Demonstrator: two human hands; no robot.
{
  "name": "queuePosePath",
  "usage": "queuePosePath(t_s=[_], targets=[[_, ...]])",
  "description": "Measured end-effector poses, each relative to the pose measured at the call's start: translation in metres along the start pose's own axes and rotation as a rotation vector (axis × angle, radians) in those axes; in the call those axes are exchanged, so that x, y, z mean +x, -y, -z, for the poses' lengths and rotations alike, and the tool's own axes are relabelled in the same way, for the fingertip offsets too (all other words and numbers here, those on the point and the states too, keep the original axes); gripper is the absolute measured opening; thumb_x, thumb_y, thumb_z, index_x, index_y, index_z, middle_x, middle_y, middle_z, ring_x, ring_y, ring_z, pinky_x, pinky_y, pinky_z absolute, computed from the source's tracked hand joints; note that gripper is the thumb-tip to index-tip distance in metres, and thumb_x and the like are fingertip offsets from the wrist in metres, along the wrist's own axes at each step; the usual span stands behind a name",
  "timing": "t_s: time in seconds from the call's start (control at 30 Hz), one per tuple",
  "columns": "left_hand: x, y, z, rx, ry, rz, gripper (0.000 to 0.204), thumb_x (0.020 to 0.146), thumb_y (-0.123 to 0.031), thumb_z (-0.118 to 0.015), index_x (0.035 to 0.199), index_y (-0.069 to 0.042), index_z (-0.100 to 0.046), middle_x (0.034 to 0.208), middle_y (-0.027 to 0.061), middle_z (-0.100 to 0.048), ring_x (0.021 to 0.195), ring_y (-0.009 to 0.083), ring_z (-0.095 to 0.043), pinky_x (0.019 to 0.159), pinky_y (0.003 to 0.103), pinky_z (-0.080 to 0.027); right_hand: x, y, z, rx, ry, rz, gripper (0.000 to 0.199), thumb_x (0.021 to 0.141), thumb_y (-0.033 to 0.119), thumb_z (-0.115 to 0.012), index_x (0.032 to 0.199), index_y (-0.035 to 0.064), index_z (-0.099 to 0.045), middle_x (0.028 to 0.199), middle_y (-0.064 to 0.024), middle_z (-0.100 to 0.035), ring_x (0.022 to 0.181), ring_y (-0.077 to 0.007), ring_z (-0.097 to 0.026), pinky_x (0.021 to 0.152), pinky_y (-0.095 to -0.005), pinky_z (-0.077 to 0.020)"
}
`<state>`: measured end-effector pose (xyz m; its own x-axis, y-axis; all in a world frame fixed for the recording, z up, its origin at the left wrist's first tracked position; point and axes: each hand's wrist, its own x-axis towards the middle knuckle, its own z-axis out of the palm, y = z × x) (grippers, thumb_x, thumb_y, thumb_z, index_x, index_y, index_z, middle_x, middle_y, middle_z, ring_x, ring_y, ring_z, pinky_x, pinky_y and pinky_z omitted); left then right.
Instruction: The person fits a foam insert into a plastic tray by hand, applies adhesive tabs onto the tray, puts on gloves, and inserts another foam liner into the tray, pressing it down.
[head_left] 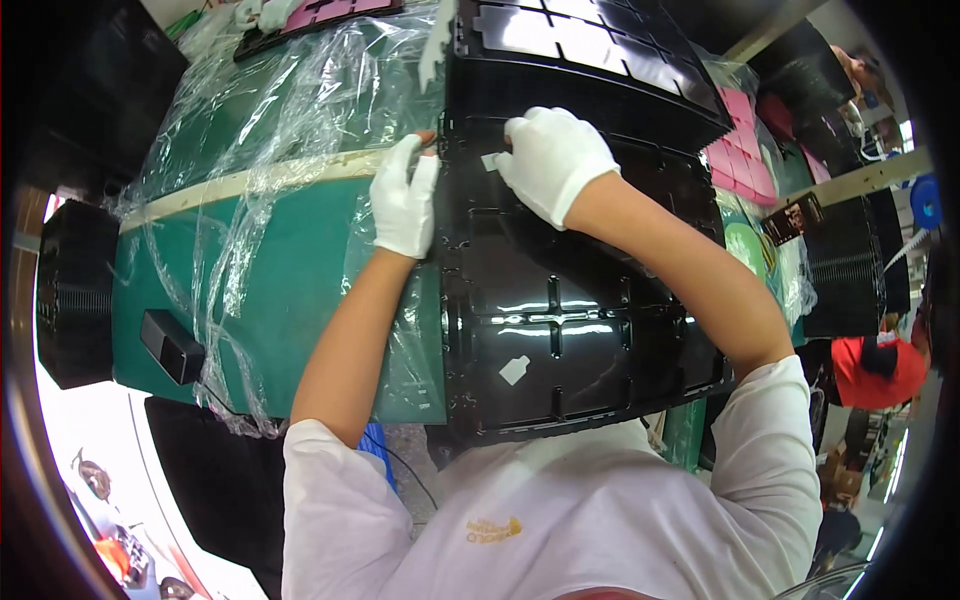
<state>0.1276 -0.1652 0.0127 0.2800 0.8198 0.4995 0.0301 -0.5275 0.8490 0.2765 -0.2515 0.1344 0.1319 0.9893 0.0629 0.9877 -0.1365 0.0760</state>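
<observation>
A black plastic tray (pixel 585 270) with moulded ridges lies in front of me. My left hand (pixel 405 205), in a white glove with bare fingertips, is at the tray's left edge, fingers stretched out and apart. Over the tray's far part, my right hand (pixel 555 165) is closed, its gloved fingers curled together. A small white piece (pixel 491 161) sticks out at its fingertips; the grip itself is partly hidden. Nearer to me, another small white piece (pixel 514 371) lies flat on the tray.
More black trays (pixel 590 95) rise in a stack at the far side. Clear plastic film (pixel 270 130) covers much of the green tabletop (pixel 290 270). A black box-shaped device (pixel 172 346) with a cable sits at left. Pink trays (pixel 740 150) stand at right; black stacks (pixel 75 290) flank the table.
</observation>
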Motion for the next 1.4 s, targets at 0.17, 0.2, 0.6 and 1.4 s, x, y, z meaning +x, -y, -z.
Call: queuePosePath(t_s=[0.17,0.2,0.6,1.4], targets=[[0.002,-0.006,-0.002,0.032,-0.005,0.001,0.028,0.095,-0.021,-0.058,0.114,-0.001,-0.063,0.109,0.0163,-0.066,0.099,0.0275,-0.065,0.089,0.034,-0.048,0.007,-0.002,0.002,-0.003,0.158,-0.088,0.03,0.09,0.03,-0.06,0.099,0.0033,-0.071,0.1,-0.0182,-0.067,0.097,-0.0334,-0.065,0.086,-0.0423,-0.0529],[0.002,-0.006,-0.001,0.031,0.005,0.009,0.028,0.094,-0.021,-0.058,0.113,-0.001,-0.063,0.108,0.0166,-0.066,0.099,0.0286,-0.064,0.09,0.035,-0.048,0.005,0.001,0.001,-0.032,0.124,-0.053,0.027,0.09,0.027,-0.06,0.098,0.0035,-0.071,0.098,-0.0179,-0.067,0.095,-0.0332,-0.066,0.084,-0.0419,-0.0534],[-0.002,-0.004,-0.003,0.026,0.009,-0.003,0.027,0.095,-0.022,-0.056,0.11,-0.001,-0.063,0.106,0.0181,-0.065,0.098,0.0328,-0.064,0.089,0.037,-0.048,0.013,0.003,-0.003,0.128,0.144,-0.026,0.018,0.084,0.013,-0.06,0.088,0.0,-0.071,0.088,-0.0232,-0.07,0.088,-0.0372,-0.069,0.078,-0.0413,-0.0562],[-0.005,0.017,-0.004,0.028,-0.012,-0.043,0.032,0.097,-0.029,-0.058,0.111,-0.002,-0.066,0.101,0.0109,-0.068,0.091,0.0187,-0.063,0.085,0.029,-0.047,-0.165,0.056,0.001,0.193,0.053,0.245,0.01,0.072,0.011,-0.067,0.081,0.0078,-0.061,0.083,-0.0049,-0.059,0.082,-0.0255,-0.057,0.077,-0.038,-0.0468]])
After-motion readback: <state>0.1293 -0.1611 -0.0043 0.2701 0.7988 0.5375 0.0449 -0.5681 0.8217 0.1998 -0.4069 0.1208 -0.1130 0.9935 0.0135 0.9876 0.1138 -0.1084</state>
